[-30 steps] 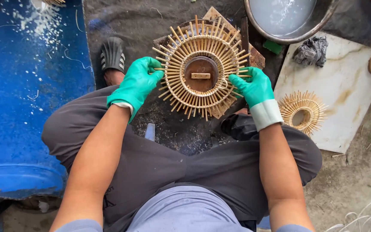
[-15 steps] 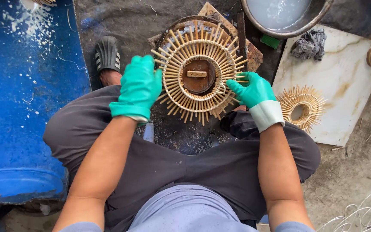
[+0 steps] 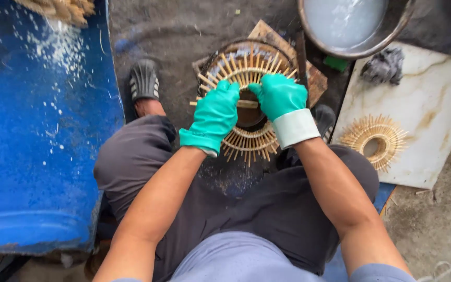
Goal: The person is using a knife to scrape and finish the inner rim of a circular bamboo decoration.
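Nearest the camera, your grey-clad knees frame the work, and your bare forearms reach forward from them. Your left hand (image 3: pixel 214 116), in a green rubber glove, lies curled over the left half of the round sunburst frame of thin bamboo sticks (image 3: pixel 246 104), its fingers bent down onto the sticks near the dark centre. Your right hand (image 3: pixel 279 95), gloved the same with a pale cuff, is cupped over the frame's middle and upper right; both hands press on the frame, fingertips nearly meeting, and whether either pinches a single stick cannot be told. The frame sits on a wooden board (image 3: pixel 317 78) on the dark ground just ahead of your knees, beside your black sandal (image 3: pixel 143 79). To your left stands a large blue drum (image 3: pixel 37 130) speckled with white. To your right lies a pale marble slab (image 3: pixel 434 120) bearing a second, smaller sunburst frame (image 3: pixel 374 142) and a crumpled grey rag (image 3: pixel 386 65). Farthest, a metal basin of milky liquid (image 3: pixel 348 23) stands beyond the board.
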